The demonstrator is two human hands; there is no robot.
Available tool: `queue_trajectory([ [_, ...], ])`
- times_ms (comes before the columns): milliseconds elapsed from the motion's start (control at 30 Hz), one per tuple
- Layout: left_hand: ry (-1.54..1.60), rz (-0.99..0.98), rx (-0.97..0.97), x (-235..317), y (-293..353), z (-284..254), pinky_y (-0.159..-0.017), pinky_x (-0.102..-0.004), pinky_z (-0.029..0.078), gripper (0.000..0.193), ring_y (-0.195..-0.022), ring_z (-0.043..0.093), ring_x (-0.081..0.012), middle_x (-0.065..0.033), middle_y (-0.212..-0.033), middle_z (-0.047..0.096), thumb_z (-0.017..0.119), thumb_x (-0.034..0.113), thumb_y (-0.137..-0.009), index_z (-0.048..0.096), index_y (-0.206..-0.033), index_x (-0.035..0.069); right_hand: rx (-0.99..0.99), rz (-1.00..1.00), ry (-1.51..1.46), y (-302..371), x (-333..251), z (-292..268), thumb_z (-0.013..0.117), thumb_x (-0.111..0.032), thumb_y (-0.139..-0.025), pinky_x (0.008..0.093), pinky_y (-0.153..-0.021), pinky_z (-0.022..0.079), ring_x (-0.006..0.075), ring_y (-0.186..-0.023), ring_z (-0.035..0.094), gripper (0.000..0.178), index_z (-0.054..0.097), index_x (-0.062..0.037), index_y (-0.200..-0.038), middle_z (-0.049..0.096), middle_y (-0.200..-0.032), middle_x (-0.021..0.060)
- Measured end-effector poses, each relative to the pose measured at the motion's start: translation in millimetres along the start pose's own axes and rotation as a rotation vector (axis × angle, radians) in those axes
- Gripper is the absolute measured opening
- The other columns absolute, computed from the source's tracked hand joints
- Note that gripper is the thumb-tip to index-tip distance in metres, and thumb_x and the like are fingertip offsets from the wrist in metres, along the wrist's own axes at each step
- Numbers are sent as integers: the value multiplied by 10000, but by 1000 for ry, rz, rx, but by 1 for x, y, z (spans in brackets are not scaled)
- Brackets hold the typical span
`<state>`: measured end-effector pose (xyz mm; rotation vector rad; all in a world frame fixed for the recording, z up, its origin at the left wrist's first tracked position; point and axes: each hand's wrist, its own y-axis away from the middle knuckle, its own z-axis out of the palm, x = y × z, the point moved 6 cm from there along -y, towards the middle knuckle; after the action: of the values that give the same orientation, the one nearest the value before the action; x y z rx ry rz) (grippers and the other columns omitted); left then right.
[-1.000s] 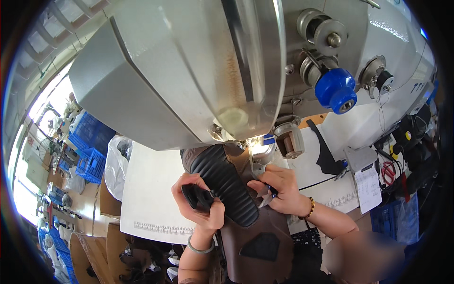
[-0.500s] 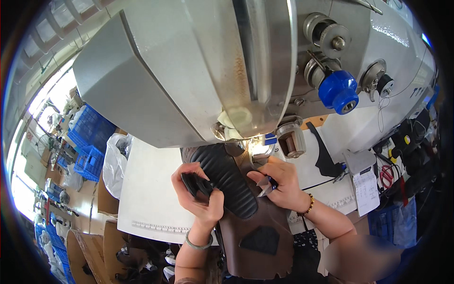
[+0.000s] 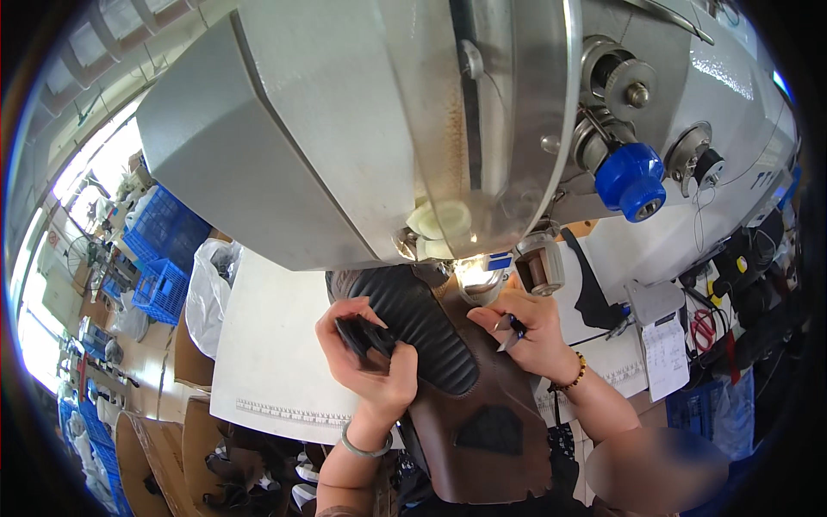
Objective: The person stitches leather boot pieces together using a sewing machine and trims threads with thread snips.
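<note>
A brown leather piece [image 3: 472, 418] with a black ribbed panel [image 3: 413, 323] sewn along it lies under the head of a large grey sewing machine [image 3: 336, 146], its near end hanging over the table edge. A dark patch [image 3: 489, 431] shows on its brown part. My left hand [image 3: 372, 366] is closed round a few black pieces of material [image 3: 366, 334], resting at the ribbed panel's left side. My right hand [image 3: 532, 332] is to the right of the lit needle area, gripping small pointed scissors [image 3: 510, 339], blades toward the leather. The needle itself is hidden.
The white table [image 3: 276, 345] carries a printed ruler along its front edge. A black cut piece [image 3: 593, 289] and a notepad [image 3: 665, 358] lie at right, near red-handled scissors [image 3: 703, 329]. Cardboard boxes [image 3: 146, 457] and blue crates [image 3: 162, 289] stand at left.
My right hand and the scissors have shifted right, slightly away from the needle area. The near end of the leather has swung a little right. My left hand keeps its black pieces.
</note>
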<state>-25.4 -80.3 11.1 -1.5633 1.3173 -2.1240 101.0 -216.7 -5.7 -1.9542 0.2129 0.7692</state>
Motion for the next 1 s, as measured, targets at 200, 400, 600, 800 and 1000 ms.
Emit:
queue_trajectory([
  [200,-31,36,14,8,3,10,-663,-225,360,502,-725,403,-137,-114,-919,401,445,-78,-532,385,-1030,-65,-3,115,-121,4,13,-3,722,-73,-661,306,-486,336,197,-545,406,148,580,-32,-675,488,-571,51],
  [400,-33,47,-45,-1,-7,4,-651,-216,358,493,-701,405,-126,-97,-865,426,438,-73,-529,402,-1021,-55,-12,32,10,7,5,4,665,27,-629,315,-482,338,219,-557,416,120,594,-40,-697,490,-591,56],
  [600,37,-29,-46,-7,-16,1,-662,-218,352,465,-680,422,-124,-95,-810,443,424,-73,-534,420,-998,-49,-65,2,15,9,5,8,647,41,-631,336,-514,368,241,-597,441,159,586,-34,-756,503,-644,62],
  [800,10,-21,-33,-6,-21,-2,-660,-216,342,442,-676,422,-119,-80,-753,446,420,-76,-536,421,-977,-41,-35,16,-58,8,4,8,669,23,-639,333,-536,377,240,-615,456,173,605,-29,-791,496,-641,64],
  [1000,37,-21,-68,-9,-25,1,-657,-212,341,437,-676,418,-116,-77,-761,452,430,-76,-547,425,-982,-31,21,74,-51,10,7,8,677,35,-622,331,-547,381,241,-617,457,186,617,-41,-781,514,-658,61],
])
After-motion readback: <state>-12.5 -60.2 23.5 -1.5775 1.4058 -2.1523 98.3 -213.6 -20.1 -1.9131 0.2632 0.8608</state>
